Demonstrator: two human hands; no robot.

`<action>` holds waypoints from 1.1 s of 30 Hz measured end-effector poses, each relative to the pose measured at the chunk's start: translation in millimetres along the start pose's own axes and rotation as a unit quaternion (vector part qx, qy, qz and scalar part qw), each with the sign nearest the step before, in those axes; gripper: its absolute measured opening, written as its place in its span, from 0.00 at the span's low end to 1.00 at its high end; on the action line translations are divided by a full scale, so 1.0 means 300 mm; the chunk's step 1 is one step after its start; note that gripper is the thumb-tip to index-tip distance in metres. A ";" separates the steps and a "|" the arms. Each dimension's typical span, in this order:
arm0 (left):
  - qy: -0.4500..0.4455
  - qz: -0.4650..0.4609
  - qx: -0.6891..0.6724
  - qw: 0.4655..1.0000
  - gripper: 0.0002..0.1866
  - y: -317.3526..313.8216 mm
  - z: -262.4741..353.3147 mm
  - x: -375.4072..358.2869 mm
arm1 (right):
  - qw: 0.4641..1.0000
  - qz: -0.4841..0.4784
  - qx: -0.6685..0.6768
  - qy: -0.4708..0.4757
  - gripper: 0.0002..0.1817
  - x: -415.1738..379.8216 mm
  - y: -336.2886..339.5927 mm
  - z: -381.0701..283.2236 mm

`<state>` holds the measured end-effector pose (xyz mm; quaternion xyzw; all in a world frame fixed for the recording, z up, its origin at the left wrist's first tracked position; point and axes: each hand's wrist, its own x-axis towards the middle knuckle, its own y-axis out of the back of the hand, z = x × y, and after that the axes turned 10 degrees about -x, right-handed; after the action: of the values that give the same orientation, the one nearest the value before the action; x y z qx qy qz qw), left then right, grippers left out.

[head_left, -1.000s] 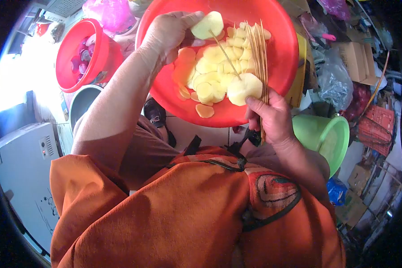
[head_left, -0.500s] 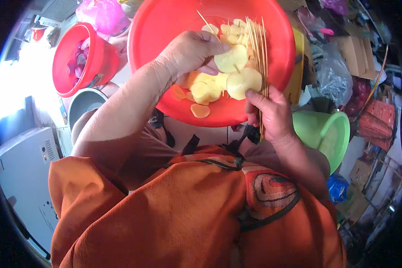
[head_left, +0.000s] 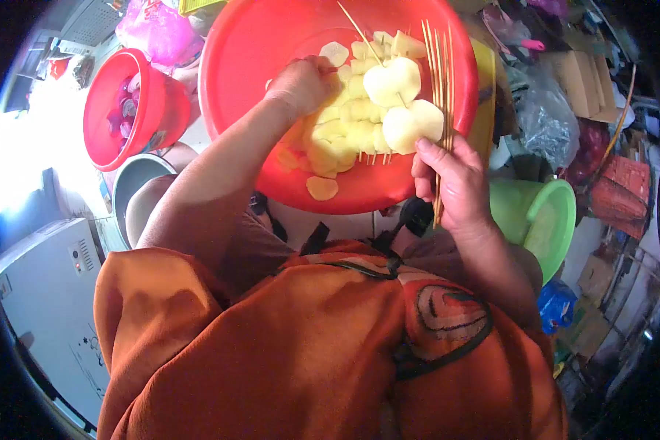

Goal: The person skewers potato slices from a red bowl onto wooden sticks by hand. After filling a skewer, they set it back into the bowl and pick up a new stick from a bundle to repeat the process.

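Observation:
My right hand [head_left: 455,176] is closed around a bundle of thin wooden skewers [head_left: 438,81] and one skewer threaded with pale potato-like slices [head_left: 392,82]. Its thumb presses on the lowest slice, and the threaded skewer's bare end points up and left. My left hand [head_left: 302,86] reaches into the red basin [head_left: 235,70], fingers curled down beside the loose slices; whatever they grip is hidden. Under the held skewer lies a pile of threaded slices [head_left: 345,125], several skewer ends poking out. A single slice [head_left: 322,188] rests near the basin's front wall.
A red bucket [head_left: 170,103] with purple-red pieces stands left, above a grey tub [head_left: 128,180]. To the right is a green bucket [head_left: 561,227]. Cardboard [head_left: 581,84] and plastic bags [head_left: 546,117] clutter the right side; a white appliance [head_left: 48,293] is at lower left.
My left hand has left the threaded slices and moved left and down into the basin. My right hand still holds the skewers and slices, shifted slightly right.

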<state>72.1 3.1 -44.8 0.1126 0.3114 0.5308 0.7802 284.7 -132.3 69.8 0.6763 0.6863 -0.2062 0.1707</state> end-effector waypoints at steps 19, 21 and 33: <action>-0.016 -0.021 0.075 0.997 0.16 0.115 0.041 -0.113 | 0.998 -0.046 -0.044 0.000 0.09 -0.019 -0.033 0.006; 0.072 0.004 -0.222 0.973 0.12 0.137 0.055 -0.122 | 0.996 -0.046 -0.076 -0.012 0.10 -0.022 -0.041 0.014; 0.004 0.158 -0.566 0.809 0.06 0.286 0.100 -0.153 | 0.995 -0.073 -0.073 -0.012 0.12 -0.034 -0.074 0.002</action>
<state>14.2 1.9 39.0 -0.3034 -0.0632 0.7292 0.6101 262.9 -141.4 75.6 0.6074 0.7449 -0.1758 0.2126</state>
